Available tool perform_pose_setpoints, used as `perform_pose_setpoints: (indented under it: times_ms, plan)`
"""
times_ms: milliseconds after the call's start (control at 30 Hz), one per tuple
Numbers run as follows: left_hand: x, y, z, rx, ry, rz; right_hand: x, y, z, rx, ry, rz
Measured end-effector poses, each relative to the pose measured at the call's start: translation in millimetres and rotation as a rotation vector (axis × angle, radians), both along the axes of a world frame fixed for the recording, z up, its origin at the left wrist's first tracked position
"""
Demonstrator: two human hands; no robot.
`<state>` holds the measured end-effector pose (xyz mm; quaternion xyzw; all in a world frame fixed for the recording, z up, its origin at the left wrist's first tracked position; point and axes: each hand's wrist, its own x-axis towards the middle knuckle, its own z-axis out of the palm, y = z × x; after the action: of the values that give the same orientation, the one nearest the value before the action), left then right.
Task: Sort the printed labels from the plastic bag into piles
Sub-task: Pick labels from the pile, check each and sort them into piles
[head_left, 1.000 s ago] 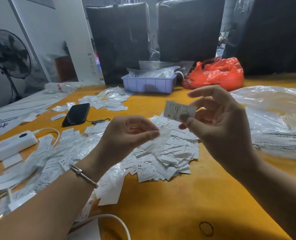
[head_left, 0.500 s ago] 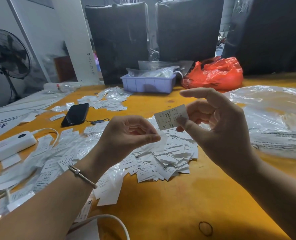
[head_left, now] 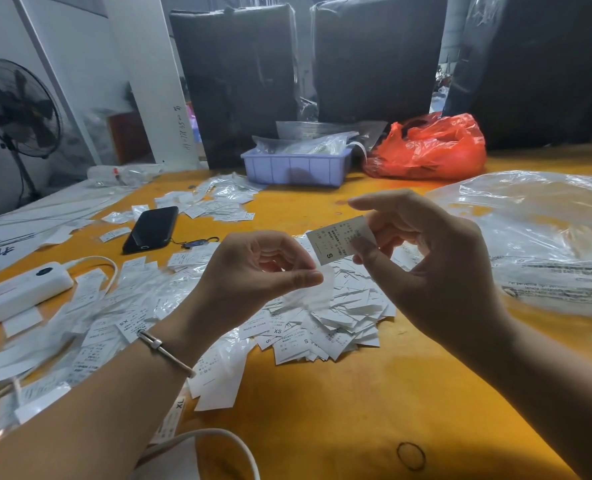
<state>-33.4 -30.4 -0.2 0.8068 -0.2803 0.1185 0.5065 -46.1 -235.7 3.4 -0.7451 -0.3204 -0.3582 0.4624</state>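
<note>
My right hand (head_left: 436, 271) pinches a white printed label (head_left: 339, 239) marked "S" between thumb and fingers, held above the table. My left hand (head_left: 256, 271) pinches a small clear plastic sleeve (head_left: 313, 294) that hangs down just under the label. Below both hands lies a pile of white labels (head_left: 325, 323) with S and XS markings on the yellow table (head_left: 339, 420). More labels and empty clear sleeves (head_left: 90, 306) spread to the left, under my left forearm. A smaller pile of labels (head_left: 218, 202) lies farther back.
A black phone (head_left: 150, 228) and a white power strip (head_left: 17, 292) with its cable lie on the left. A lavender bin (head_left: 296, 168) and a red plastic bag (head_left: 429, 147) stand at the back. Large clear plastic bags (head_left: 544, 244) cover the right side.
My right hand has lowered the "S" label and brought it leftward, closer to my left hand. My left hand has stayed in place with the clear sleeve.
</note>
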Motion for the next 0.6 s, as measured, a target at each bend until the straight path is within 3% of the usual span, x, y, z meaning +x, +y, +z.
perform_pose_setpoints:
  times_ms: [367,600]
  plan:
    - [1.7,-0.4,-3.5,0.008,0.012,-0.014,1.6,3.7,-2.0,-0.014,-0.001,-0.002]
    - [2.3,0.1,-3.2,-0.01,0.028,-0.041,3.2,0.1,-2.7,-0.161,-0.063,-0.082]
